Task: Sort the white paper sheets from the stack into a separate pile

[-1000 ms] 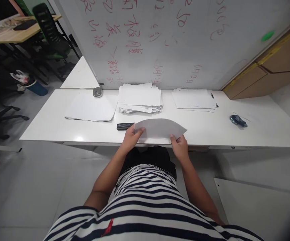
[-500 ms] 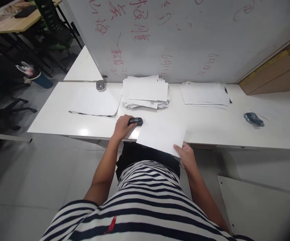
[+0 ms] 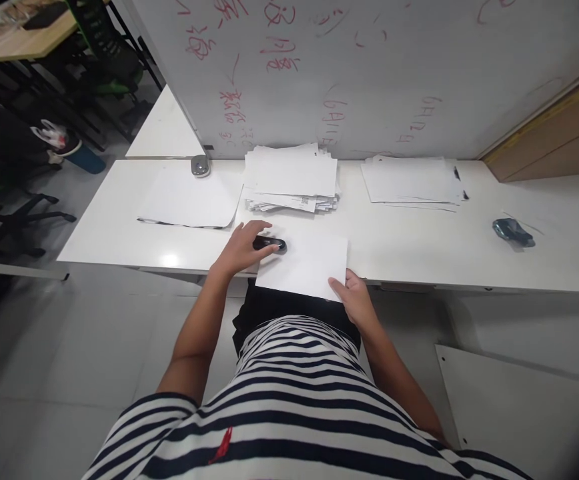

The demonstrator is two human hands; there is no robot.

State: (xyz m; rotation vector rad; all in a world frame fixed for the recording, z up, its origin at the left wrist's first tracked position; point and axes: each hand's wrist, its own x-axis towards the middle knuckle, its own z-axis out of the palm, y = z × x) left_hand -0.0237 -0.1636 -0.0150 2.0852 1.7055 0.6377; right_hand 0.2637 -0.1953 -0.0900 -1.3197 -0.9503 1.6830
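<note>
A black stapler (image 3: 273, 243) lies at the upper left part of a white sheet of paper (image 3: 303, 267) on the table's front edge. Around the stapler's left end is my left hand (image 3: 242, 248), its fingers spread. The thumb lies along the stapler's near side and the forefinger is raised behind it, apart from it. My right hand (image 3: 357, 298) pinches the sheet at its lower right corner, thumb on top. The sheet's near edge overhangs the table. Whether it is one sheet or several, I cannot tell.
Behind the stapler is a thick paper stack (image 3: 290, 172). Further papers (image 3: 189, 200) lie left, near a small grey round-cornered device (image 3: 200, 166), and a flatter pile (image 3: 409, 181) lies right. A dark teal object (image 3: 513, 232) sits far right. A whiteboard (image 3: 369, 80) rises behind the table.
The sheet has moved left, with my right hand holding its corner, and now reaches under or against the stapler. My left hand's fingers have spread and lifted from the stapler.
</note>
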